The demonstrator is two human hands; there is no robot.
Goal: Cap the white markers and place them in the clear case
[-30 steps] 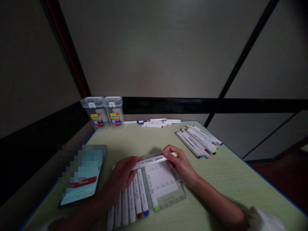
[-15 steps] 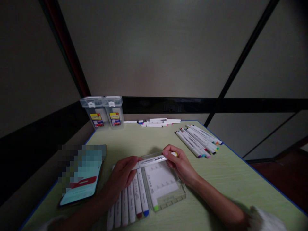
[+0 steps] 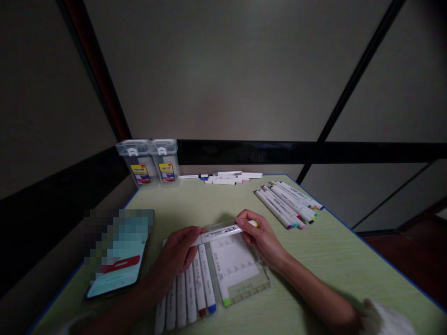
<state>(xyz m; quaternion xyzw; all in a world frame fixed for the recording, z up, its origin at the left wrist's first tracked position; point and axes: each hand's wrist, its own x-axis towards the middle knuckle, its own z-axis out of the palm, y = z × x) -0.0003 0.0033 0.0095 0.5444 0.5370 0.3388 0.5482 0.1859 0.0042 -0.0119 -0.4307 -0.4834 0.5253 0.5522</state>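
Observation:
A white marker (image 3: 220, 233) with a yellow tip end is held nearly level between both hands. My left hand (image 3: 181, 247) pinches its left end, and my right hand (image 3: 256, 236) grips it near the yellow end. Beneath it lies an opened clear plastic case (image 3: 249, 294). Its left half holds a row of several white markers (image 3: 190, 295), among them one with a blue end and one with a dark red end. In the right half, a green-ended marker (image 3: 222, 286) lies along the left side beside a white printed sheet (image 3: 237, 260).
Several white markers (image 3: 286, 204) lie in a slanted group at the right edge of the green table (image 3: 314, 270). More markers (image 3: 230, 177) lie at the back. Two clear lidded boxes (image 3: 148, 163) stand at the back left. A tablet-like device (image 3: 120, 260) with a lit screen lies left.

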